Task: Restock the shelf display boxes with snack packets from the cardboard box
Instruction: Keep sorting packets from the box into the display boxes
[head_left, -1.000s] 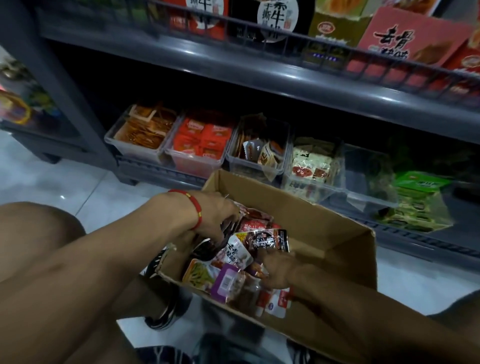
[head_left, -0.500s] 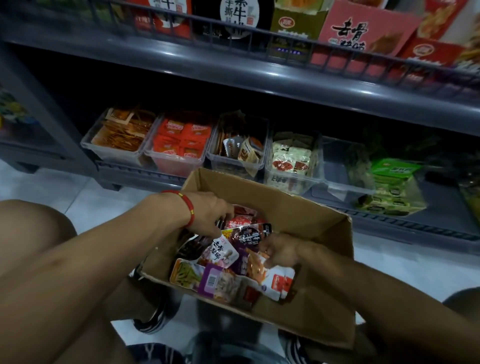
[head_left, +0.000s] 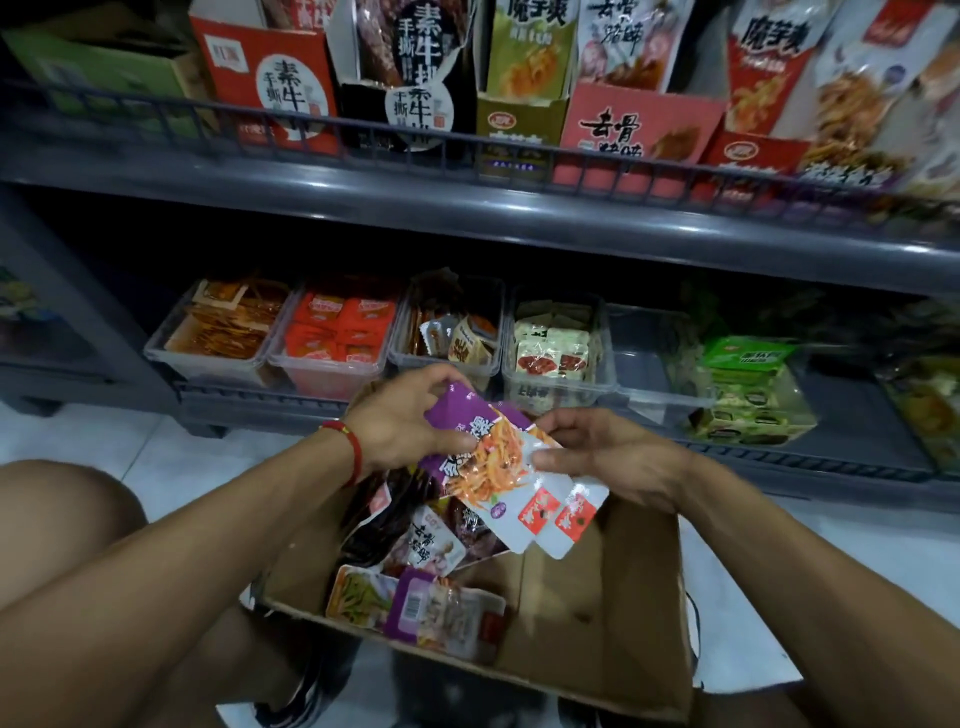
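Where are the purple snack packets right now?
Head view, centre: the purple snack packets are held between left hand and right hand, above the cardboard box.

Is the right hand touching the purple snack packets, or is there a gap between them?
Touching. In the head view, the right hand pinches the white edge of the purple snack packets, thumb and fingertips pressed on them.

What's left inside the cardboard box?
The cardboard box holds mixed snack packets piled on its left side; the right side shows bare cardboard. What lies under the pile is covered.
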